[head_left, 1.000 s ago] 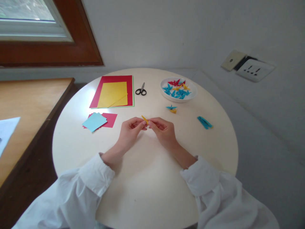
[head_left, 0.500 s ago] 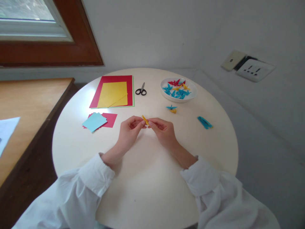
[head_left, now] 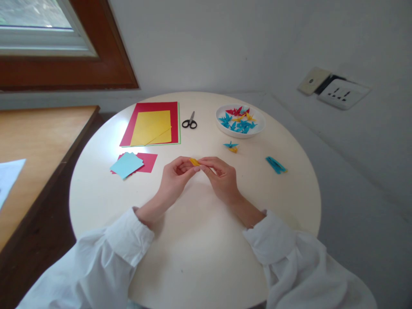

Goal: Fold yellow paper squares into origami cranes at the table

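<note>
Between my fingertips is a small folded piece of yellow paper (head_left: pixel 194 162), partly hidden by the thumbs. My left hand (head_left: pixel 177 174) pinches it from the left, and my right hand (head_left: pixel 220 176) pinches it from the right. Both hands are just above the middle of the round white table (head_left: pixel 199 249). Beyond my right hand, a blue paper crane (head_left: pixel 231 145) lies against a small yellow folded piece (head_left: pixel 233 150). Several narrow blue folded strips (head_left: pixel 276 165) lie together farther right.
At the back right, a white dish (head_left: pixel 240 134) holds several red, yellow and blue paper cranes. Black-handled scissors (head_left: pixel 189 122) lie at the back middle, beside stacked red and yellow sheets (head_left: pixel 154 124). Light blue squares (head_left: pixel 126 165) overlap pink paper (head_left: pixel 150 162) at left.
The yellow paper has turned in my fingers, from a thin slanted edge to a flatter, wider face. My thumbs have shifted slightly. Other things on the table stay where they were.
</note>
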Available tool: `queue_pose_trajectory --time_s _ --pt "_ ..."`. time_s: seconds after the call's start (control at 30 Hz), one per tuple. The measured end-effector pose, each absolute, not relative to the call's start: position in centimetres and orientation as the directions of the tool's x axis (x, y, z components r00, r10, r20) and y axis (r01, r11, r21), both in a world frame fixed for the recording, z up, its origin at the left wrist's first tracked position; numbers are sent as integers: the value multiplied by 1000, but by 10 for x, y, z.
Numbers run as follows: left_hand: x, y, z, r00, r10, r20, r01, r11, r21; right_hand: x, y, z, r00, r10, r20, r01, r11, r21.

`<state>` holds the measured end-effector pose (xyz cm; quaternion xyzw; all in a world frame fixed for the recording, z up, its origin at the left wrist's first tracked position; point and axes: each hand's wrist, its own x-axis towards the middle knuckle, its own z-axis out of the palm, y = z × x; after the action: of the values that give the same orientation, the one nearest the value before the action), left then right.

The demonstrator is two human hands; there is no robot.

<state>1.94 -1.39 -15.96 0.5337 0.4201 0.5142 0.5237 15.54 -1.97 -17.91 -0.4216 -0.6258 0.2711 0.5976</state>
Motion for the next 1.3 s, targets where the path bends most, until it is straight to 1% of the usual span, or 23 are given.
queue_pose_trajectory --time_s 0.1,0.23,0.4,0.63,0.87,1.0,1.1,1.23,1.3 --pt "19 -14 -161 126 987 104 -93 -93 991 156 -20 -180 70 837 542 255 511 -821" --pt "19 -13 -162 122 988 93 -80 -84 993 157 -20 -181 41 791 610 334 565 -755" --pt "18 -12 -165 95 990 100 -106 -90 990 156 -21 -179 2 753 658 416 598 -685" --pt "19 -13 -167 122 990 75 -231 -45 972 157 -19 -180 -41 687 725 473 652 -592" --pt "23 -16 -163 97 994 -45 -361 77 929 158 -19 -178 -116 614 781 554 692 -462" --pt "23 -16 -164 59 996 -63 -372 80 925 159 -18 -178 -145 586 797 574 706 -415" --pt "23 -15 -165 78 996 -37 -367 63 928 160 -17 -178 -163 578 800 588 708 -391" --pt "22 -14 -166 107 994 -3 -327 38 944 161 -17 -177 -179 602 779 606 690 -395" --pt "21 -14 -167 110 994 -2 -317 36 948 161 -17 -176 -185 591 785 620 690 -373"
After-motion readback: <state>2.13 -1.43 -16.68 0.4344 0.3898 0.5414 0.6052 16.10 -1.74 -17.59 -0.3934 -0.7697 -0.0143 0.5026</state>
